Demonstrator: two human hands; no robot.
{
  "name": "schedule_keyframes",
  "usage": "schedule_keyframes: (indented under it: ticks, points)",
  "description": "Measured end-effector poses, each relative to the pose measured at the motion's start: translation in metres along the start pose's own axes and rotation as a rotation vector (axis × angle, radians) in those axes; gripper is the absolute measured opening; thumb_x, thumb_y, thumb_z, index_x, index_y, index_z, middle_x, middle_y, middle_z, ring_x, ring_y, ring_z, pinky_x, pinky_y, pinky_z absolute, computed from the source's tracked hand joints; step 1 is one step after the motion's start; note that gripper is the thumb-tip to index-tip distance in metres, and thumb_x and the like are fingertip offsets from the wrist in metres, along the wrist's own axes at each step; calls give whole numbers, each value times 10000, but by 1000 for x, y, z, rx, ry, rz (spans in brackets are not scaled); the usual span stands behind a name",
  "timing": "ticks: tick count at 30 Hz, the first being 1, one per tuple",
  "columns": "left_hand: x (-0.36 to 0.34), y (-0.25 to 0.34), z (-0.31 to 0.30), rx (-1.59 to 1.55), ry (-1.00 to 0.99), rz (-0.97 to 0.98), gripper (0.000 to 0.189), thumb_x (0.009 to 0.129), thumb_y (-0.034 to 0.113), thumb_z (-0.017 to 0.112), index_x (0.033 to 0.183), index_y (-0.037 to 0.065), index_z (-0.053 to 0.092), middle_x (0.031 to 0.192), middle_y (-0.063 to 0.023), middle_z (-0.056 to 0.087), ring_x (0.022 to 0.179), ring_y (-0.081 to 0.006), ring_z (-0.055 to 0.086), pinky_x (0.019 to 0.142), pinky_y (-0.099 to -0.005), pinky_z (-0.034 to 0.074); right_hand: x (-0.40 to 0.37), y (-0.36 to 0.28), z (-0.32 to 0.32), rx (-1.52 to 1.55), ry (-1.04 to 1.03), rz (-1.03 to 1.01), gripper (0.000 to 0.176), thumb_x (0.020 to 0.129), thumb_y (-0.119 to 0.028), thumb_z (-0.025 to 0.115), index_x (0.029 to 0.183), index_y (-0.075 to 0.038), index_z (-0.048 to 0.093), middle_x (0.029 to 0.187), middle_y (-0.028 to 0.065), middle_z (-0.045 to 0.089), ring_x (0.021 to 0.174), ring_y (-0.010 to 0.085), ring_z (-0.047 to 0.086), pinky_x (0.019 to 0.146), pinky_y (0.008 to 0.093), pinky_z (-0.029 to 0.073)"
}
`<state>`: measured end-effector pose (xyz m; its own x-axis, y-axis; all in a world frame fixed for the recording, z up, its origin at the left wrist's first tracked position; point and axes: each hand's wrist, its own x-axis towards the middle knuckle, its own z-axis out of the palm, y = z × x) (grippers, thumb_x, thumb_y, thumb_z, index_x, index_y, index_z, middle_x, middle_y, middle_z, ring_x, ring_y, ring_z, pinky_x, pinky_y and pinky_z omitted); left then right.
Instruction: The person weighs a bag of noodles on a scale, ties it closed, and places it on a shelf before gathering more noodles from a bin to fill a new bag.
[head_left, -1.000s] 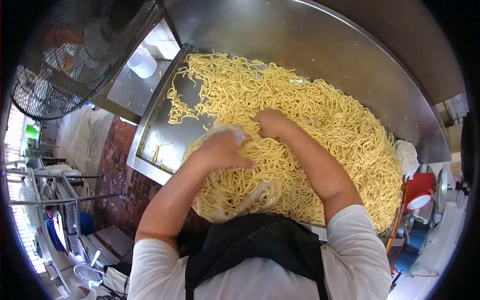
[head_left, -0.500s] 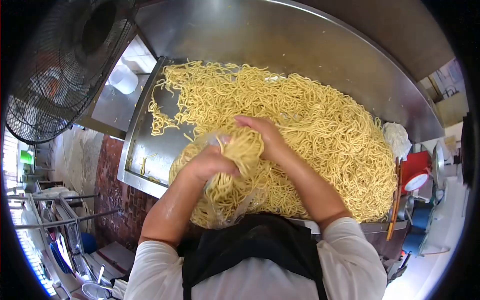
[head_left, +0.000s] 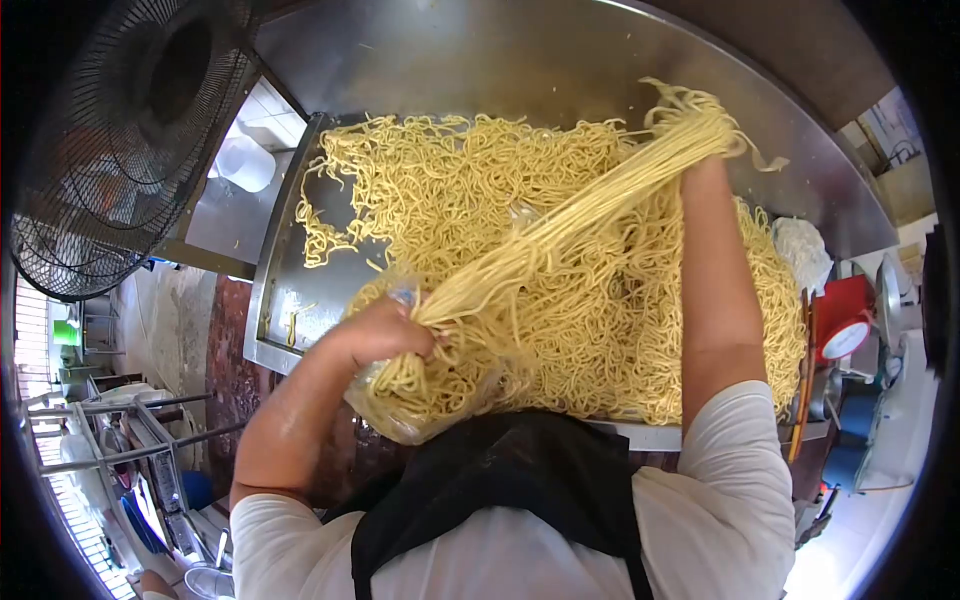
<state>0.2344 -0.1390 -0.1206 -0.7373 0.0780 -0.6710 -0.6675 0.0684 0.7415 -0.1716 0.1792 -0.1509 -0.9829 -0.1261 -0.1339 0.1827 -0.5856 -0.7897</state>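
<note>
A big heap of yellow noodles [head_left: 470, 200] covers a steel tray [head_left: 290, 300]. My left hand [head_left: 385, 335] grips the mouth of a clear plastic bag [head_left: 420, 415] part filled with noodles at the tray's near edge. My right hand [head_left: 700, 150] is raised high at the far right, closed on a long bunch of noodles [head_left: 570, 215] that stretches tight from it down to the bag. The fingers of that hand are hidden by the strands.
A large black fan [head_left: 110, 140] stands at the upper left. A white container [head_left: 245, 162] sits beyond the tray. A white cloth [head_left: 800, 255] and a red scale [head_left: 840, 325] are at the right. Metal racks [head_left: 120, 440] stand at lower left.
My right hand rose from the middle of the heap up and to the right, pulling a long bunch of noodles out. My left hand stayed on the bag.
</note>
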Motion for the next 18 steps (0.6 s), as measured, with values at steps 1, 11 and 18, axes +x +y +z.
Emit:
schedule_keyframes:
  ticks: [1, 11, 18]
  points:
    - [4, -9, -11, 159, 32, -27, 400, 674, 29, 706, 1072, 2, 674, 967, -84, 695, 852, -166, 656, 717, -303, 527, 30, -13, -35, -69, 9, -29, 341, 1051, -295, 386, 1227, -64, 564, 1032, 117, 608, 872, 259, 612, 702, 448, 559]
    - [-28, -74, -66, 400, 100, -262, 359, 639, 124, 724, 965, -27, 727, 845, -126, 724, 785, -194, 677, 699, -313, 532, 30, -59, -178, -1782, -315, -358, 355, 918, -291, 632, 1227, -120, 673, 1193, 113, 671, 1016, 273, 641, 885, 372, 522]
    - [-25, -69, -65, 332, 79, -312, 384, 615, 82, 738, 983, -25, 721, 848, -104, 718, 775, -189, 672, 694, -319, 536, -10, -28, -23, -2238, -782, -98, 451, 758, -204, 772, 1188, -93, 688, 1185, 150, 665, 1103, 300, 626, 940, 396, 507]
